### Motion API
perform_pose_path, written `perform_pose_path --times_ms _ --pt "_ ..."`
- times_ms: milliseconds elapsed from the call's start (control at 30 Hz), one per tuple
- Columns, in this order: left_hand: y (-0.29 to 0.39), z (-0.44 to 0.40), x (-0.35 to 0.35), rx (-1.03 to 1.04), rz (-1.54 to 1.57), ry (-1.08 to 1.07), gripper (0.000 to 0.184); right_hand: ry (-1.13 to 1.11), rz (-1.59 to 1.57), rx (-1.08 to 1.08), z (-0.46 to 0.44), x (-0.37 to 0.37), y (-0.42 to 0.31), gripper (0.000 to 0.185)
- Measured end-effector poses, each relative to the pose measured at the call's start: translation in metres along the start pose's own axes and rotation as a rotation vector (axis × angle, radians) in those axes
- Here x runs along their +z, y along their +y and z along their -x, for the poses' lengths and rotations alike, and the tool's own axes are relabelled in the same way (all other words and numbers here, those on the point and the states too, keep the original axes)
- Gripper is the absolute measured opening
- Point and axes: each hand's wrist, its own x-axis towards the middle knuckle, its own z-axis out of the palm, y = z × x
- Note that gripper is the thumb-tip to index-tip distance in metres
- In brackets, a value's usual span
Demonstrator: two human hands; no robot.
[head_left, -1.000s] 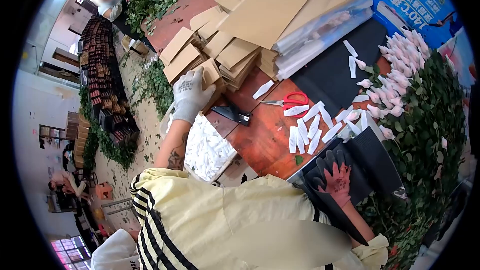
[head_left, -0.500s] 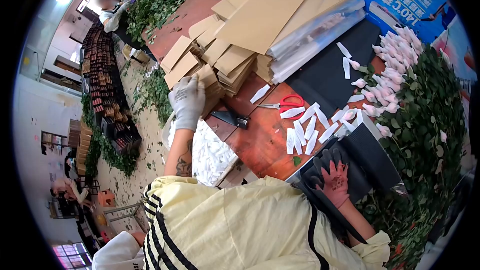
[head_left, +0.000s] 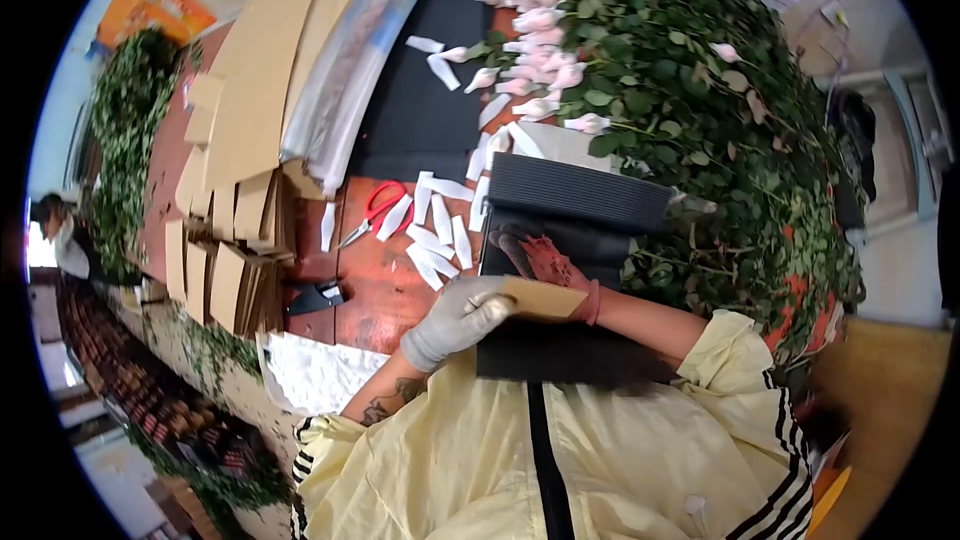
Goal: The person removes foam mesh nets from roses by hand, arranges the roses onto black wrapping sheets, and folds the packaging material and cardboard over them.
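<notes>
My left hand (head_left: 455, 322), in a pale grey glove, pinches a small piece of cardboard (head_left: 548, 298) in front of my chest. Partly behind that cardboard is my right hand (head_left: 545, 260), in a red glove with dark fingers. Its fingers are stretched out over the black surface of a stand with a ribbed top edge (head_left: 580, 190). White mesh sleeves (head_left: 430, 240) lie loose to the left of the stand, beside red-handled scissors (head_left: 383, 202). Stacks of cut cardboard pieces (head_left: 240, 280) stand farther left.
Pink roses in white sleeves (head_left: 540, 20) lie in a pile, their leafy stems (head_left: 690, 110) spreading right. Large cardboard sheets (head_left: 265, 80) and plastic wrap (head_left: 360, 70) are at the back. A box of white sleeves (head_left: 320, 375) is near my left forearm. Another person (head_left: 70, 240) stands far left.
My left hand has come from the cardboard stacks to the stand, bringing one cardboard piece. My right hand stays at the stand. The view has swung to the right.
</notes>
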Motion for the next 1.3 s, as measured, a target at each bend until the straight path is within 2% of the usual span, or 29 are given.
perform_pose_path --times_ms 67,100,133,200,233,333,367,400,467,500,533,567,600,667,700,733,767,800,867,933,967,1000,1067,1100,1133,1200,1233,1267,1300 --pt "-0.007 -0.007 -0.004 -0.095 -0.146 -0.425 0.043 0.03 -0.236 -0.026 -0.007 -0.029 -0.01 0.079" --pt "-0.007 -0.006 -0.005 -0.24 -0.021 -0.443 0.039 -0.001 -0.144 -0.033 -0.003 -0.034 -0.014 0.077" --pt "-0.012 -0.011 -0.011 -0.238 -0.037 -0.459 0.039 0.02 -0.137 -0.029 -0.002 -0.037 -0.01 0.077" --pt "-0.025 -0.017 -0.021 -0.403 -0.024 -0.333 0.04 -0.089 0.023 -0.3 0.0 -0.044 -0.001 0.076" --pt "-0.021 -0.019 -0.017 -0.501 0.122 -0.208 0.038 -0.21 -0.387 -0.023 -0.009 -0.095 -0.027 0.077" --pt "-0.05 -0.007 -0.016 -0.585 0.28 -0.047 0.035 -0.391 -0.704 0.516 0.014 -0.149 -0.036 0.08" --pt "-0.036 -0.013 -0.005 -0.426 0.288 -0.029 0.038 -0.187 -1.147 0.342 0.019 -0.127 -0.024 0.08" --pt "-0.011 -0.019 -0.007 -0.599 0.214 -0.086 0.042 -0.161 -0.906 0.341 0.011 -0.13 -0.032 0.067" --pt "-0.024 -0.02 -0.01 -0.442 0.023 -0.317 0.05 -0.114 -0.487 0.675 0.007 -0.14 -0.064 0.051" --pt "-0.022 -0.017 -0.006 -0.401 0.084 -0.397 0.056 -0.122 -0.489 0.677 0.01 -0.139 -0.064 0.051" --pt "-0.005 -0.017 0.0 -0.359 0.146 -0.472 0.063 -0.059 -0.569 0.768 0.015 -0.141 -0.06 0.053" --pt "0.008 -0.02 -0.011 -0.421 -0.077 -0.642 0.075 0.005 -0.651 0.859 0.014 -0.146 -0.06 0.056" --pt "0.004 -0.016 -0.012 -0.381 -0.16 -0.714 0.082 0.18 -1.066 0.85 0.016 -0.159 -0.064 0.049" --pt "0.002 -0.017 -0.01 -0.256 -0.246 -0.808 0.085 0.024 -1.464 0.667 0.026 -0.161 -0.055 0.042" --pt "0.005 -0.02 -0.01 -0.258 -0.246 -0.813 0.085 -0.052 -1.38 0.696 0.026 -0.158 -0.057 0.042" --pt "0.016 -0.025 -0.01 -0.325 -0.117 -0.881 0.087 -0.043 -1.383 0.696 0.026 -0.149 -0.056 0.042" --pt "0.022 -0.027 -0.009 -0.391 0.011 -0.945 0.088 -0.066 -1.23 0.785 0.028 -0.136 -0.049 0.043" --pt "0.023 -0.025 -0.008 -0.387 0.006 -0.951 0.088 -0.089 -1.07 0.871 0.029 -0.129 -0.045 0.045" --pt "0.023 -0.022 -0.007 -0.386 -0.179 -0.912 0.089 -0.098 -0.98 0.931 0.032 -0.133 -0.041 0.048" --pt "0.016 -0.019 -0.008 -0.356 -0.332 -0.881 0.086 0.02 -1.33 0.559 0.044 -0.142 -0.037 0.047" --pt "0.014 -0.015 -0.007 -0.327 -0.479 -0.842 0.084 0.016 -1.33 0.565 0.043 -0.141 -0.038 0.047" --pt "0.015 -0.014 -0.007 -0.324 -0.472 -0.849 0.084 -0.026 -1.397 0.647 0.042 -0.14 -0.04 0.044" --pt "0.032 -0.031 0.007 -0.438 -0.623 -0.943 0.075 -0.04 -1.502 0.855 0.053 -0.15 -0.048 0.039" --pt "0.027 -0.016 0.005 -0.235 -0.745 -0.73 0.065 -0.055 -1.365 0.958 0.057 -0.145 -0.032 0.038" --pt "0.026 -0.013 0.007 -0.211 -0.778 -0.695 0.056 -0.071 -1.248 1.053 0.055 -0.124 -0.012 0.036" --pt "0.033 -0.018 0.023 -0.284 -0.949 -0.699 0.049 0.129 -1.075 0.651 0.053 -0.103 -0.011 0.046" --pt "0.032 -0.015 0.03 -0.263 -0.948 -0.713 0.049 0.08 -0.846 0.745 0.05 -0.098 -0.015 0.051" --pt "0.033 -0.019 0.037 -0.357 -1.102 -0.708 0.048 0.027 -0.599 0.831 0.045 -0.101 -0.013 0.057" --pt "0.035 -0.018 0.046 -0.465 -1.256 -0.692 0.048 0.014 -0.529 1.028 0.045 -0.091 -0.002 0.064"
